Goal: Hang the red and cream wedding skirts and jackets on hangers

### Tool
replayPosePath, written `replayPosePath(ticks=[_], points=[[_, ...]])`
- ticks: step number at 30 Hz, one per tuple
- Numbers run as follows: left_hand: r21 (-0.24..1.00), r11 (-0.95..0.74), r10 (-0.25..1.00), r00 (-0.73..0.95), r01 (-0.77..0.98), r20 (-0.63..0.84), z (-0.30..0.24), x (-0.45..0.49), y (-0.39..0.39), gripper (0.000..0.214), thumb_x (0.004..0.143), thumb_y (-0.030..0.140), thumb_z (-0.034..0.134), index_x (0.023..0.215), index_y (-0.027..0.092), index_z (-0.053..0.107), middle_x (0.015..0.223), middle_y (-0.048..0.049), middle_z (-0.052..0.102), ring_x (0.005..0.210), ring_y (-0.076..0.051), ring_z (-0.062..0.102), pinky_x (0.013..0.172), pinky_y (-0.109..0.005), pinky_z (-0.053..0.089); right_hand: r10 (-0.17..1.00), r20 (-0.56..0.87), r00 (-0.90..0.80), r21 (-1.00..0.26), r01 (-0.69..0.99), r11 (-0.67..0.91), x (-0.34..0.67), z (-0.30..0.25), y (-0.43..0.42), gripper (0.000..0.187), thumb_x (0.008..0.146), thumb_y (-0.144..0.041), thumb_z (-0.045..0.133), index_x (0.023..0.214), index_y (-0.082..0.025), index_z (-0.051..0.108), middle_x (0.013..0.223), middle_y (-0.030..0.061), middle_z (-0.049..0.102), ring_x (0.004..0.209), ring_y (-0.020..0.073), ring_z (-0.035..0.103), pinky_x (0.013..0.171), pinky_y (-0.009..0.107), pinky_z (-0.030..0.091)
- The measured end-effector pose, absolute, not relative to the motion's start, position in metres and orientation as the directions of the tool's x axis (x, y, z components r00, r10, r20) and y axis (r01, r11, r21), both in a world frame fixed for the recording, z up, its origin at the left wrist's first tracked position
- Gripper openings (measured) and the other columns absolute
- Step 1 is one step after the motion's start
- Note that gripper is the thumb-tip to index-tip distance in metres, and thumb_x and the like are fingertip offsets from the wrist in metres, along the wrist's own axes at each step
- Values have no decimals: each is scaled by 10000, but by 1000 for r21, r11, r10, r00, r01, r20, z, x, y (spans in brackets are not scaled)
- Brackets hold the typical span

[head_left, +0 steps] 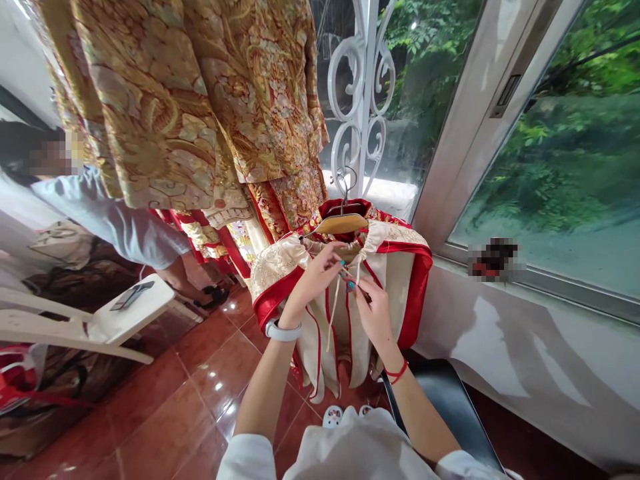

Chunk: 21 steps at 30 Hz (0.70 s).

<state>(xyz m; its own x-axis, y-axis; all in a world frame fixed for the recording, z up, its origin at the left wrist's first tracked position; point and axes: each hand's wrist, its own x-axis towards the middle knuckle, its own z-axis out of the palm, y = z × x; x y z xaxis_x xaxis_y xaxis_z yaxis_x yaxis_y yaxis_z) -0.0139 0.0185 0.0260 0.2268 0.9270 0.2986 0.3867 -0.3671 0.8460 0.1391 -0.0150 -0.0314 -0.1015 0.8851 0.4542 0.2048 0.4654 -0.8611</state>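
The left hand (313, 283) and right hand (374, 313) are working at the neck of a cream-and-red robe (395, 300), their fingers (358, 285) drawn together and pinching a thin cord (336, 313) at the chest. The robe is hanging from a wooden hanger (341, 224) hooked on a white window grille (361, 87), just above a black chair (440, 400). Beside it, a gold embroidered robe (150, 113) is hanging too.

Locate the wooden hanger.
In the head view, the wooden hanger sits near center, in the collar of the red-trimmed cream robe, just above the left hand, with the white scrollwork grille behind it.
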Motion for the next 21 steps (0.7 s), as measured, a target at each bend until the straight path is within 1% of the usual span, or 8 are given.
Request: replayPosePath(ticks=[3,6,9,11,13,17,19,21], points=[[818,-422,902,92,391,422,37,-23,1,331,844,149,509,1169,183,561,768,28,514,672,-107,488,674,-226,427,906,415,-86,-890,167,423,141,-35,-16,316,929,-390,467,853,-206,711,790,63,643,759,212,552,691,319,424],[793,-427,892,60,435,447,48,-30,-23,313,877,183,501,1184,184,566,752,21,505,681,-114,487,668,-231,425,918,389,-84,-907,139,397,141,-37,-16,325,928,-408,473,913,-196,720,815,57,655,744,200,548,683,310,416],[784,-426,901,130,452,415,44,-26,-30,315,886,180,489,1192,186,563,904,-26,591,805,-140,565,745,-262,465,911,390,-136,-897,166,409,138,-39,-16,324,929,-407,473,883,-193,713,751,44,613,689,185,510,640,301,396],[755,-435,900,211,491,381,33,-20,-24,267,903,169,452,1135,184,583,992,-51,626,877,-162,589,813,-298,478,901,402,-160,-890,164,426,136,-40,-15,310,930,-393,473,843,-194,695,736,45,599,703,192,515,654,307,404],[671,-443,896,297,594,329,21,-15,-14,225,935,179,397,996,173,613,945,-61,645,874,-188,587,850,-346,473,889,427,-164,-876,168,452,135,-41,-13,304,931,-374,464,797,-196,672,750,54,603,747,208,536,699,321,421],[444,-417,909,361,793,208,11,-18,0,314,943,194,381,694,179,570,708,-49,594,753,-208,548,811,-379,455,875,444,-193,-849,221,480,136,-43,-11,310,935,-378,453,774,-197,647,763,66,610,780,220,547,722,329,427],[434,-440,896,412,786,163,13,-23,4,324,918,178,412,621,186,541,652,-30,571,722,-188,538,804,-354,448,873,444,-204,-844,233,484,136,-44,-10,313,937,-395,465,770,-193,636,737,55,597,746,209,536,690,317,419],[535,-458,876,461,709,140,13,-25,8,325,908,176,419,613,183,555,656,-22,588,718,-167,545,802,-329,449,869,455,-195,-840,229,492,135,-45,-10,312,934,-395,478,748,-189,620,714,41,583,703,191,519,654,301,408]])
